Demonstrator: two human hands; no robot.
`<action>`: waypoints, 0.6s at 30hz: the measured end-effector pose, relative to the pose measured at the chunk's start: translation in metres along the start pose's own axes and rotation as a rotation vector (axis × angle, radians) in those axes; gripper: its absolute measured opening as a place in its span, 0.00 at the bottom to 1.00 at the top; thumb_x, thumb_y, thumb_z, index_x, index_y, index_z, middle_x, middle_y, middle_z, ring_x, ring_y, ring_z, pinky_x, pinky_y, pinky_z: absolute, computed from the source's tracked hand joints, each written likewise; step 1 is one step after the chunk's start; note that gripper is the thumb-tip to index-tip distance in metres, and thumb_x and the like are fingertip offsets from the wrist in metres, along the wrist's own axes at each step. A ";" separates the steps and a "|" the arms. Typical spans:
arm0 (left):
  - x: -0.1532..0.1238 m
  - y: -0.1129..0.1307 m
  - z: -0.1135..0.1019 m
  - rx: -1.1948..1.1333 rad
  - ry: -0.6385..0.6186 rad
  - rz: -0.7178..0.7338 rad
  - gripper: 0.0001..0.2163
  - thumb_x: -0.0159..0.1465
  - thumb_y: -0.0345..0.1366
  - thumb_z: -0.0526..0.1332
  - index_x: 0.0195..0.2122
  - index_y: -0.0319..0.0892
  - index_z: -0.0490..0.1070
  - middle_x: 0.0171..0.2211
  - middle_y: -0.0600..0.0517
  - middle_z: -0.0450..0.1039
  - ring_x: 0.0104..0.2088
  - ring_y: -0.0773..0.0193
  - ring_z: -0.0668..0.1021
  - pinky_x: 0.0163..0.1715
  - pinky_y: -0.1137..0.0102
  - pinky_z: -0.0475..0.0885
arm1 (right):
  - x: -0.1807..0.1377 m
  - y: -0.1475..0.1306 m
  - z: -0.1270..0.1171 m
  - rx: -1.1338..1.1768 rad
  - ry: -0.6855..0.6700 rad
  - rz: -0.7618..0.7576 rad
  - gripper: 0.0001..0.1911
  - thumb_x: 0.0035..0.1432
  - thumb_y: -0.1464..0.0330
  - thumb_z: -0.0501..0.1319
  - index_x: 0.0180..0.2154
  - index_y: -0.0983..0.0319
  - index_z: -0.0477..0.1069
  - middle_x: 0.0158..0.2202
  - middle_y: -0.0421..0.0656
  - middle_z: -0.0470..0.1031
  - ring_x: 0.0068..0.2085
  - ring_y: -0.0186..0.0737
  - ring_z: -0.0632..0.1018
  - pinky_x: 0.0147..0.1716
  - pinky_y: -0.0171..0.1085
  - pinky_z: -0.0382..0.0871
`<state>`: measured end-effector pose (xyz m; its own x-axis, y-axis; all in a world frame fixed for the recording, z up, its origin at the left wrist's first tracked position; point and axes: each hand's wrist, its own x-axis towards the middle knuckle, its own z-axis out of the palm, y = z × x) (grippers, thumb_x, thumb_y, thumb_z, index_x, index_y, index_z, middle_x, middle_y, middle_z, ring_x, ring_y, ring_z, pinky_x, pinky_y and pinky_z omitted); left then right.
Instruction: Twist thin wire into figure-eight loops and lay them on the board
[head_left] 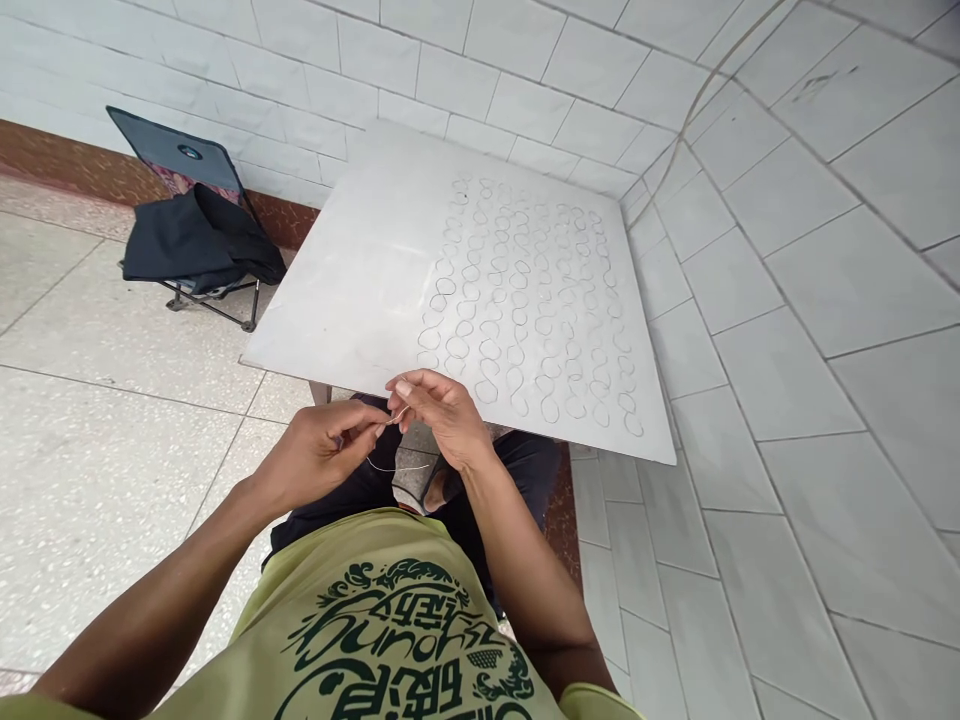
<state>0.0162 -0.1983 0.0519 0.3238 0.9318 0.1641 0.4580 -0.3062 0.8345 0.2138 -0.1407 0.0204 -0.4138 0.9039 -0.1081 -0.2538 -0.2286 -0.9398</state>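
Note:
My left hand point(326, 452) pinches a thin, light-coloured wire or string point(397, 468) between thumb and fingertips. Close beside it, the fingers of my right hand point(442, 410) are curled around the same strand where it comes out of the left pinch. One loose end hangs in a curve below the hands, above my lap. Both hands are at the near edge of a white tabletop point(352, 270). On its right half lie rows of several thin curled loops point(517, 340), many shaped like an S or a figure eight. Whether the strand is wire or thread I cannot tell.
A folding chair point(187, 150) with a dark cloth point(199, 240) over its seat stands on the floor to the left. White tiled walls point(517, 40) border the table at the back and right. A cable point(694, 105) runs down the corner. My legs are under the table edge.

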 end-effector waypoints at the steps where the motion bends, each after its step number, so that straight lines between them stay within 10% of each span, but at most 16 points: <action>1: 0.000 -0.001 0.001 0.010 -0.028 0.005 0.11 0.71 0.34 0.58 0.46 0.42 0.80 0.34 0.52 0.80 0.30 0.68 0.76 0.30 0.74 0.69 | 0.000 0.000 0.000 -0.028 -0.009 -0.005 0.15 0.60 0.55 0.70 0.40 0.60 0.80 0.31 0.41 0.79 0.29 0.34 0.76 0.28 0.34 0.72; 18: -0.003 -0.022 0.004 0.249 -0.054 0.056 0.10 0.73 0.33 0.55 0.46 0.41 0.77 0.39 0.50 0.81 0.36 0.63 0.81 0.37 0.70 0.71 | -0.010 0.022 -0.005 -0.619 0.183 -0.127 0.18 0.67 0.66 0.55 0.50 0.60 0.81 0.24 0.37 0.73 0.25 0.34 0.72 0.27 0.33 0.67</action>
<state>0.0088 -0.1954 0.0310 0.3948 0.9024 0.1725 0.6254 -0.4015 0.6691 0.2169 -0.1530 -0.0008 -0.2447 0.9695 0.0143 0.2817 0.0852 -0.9557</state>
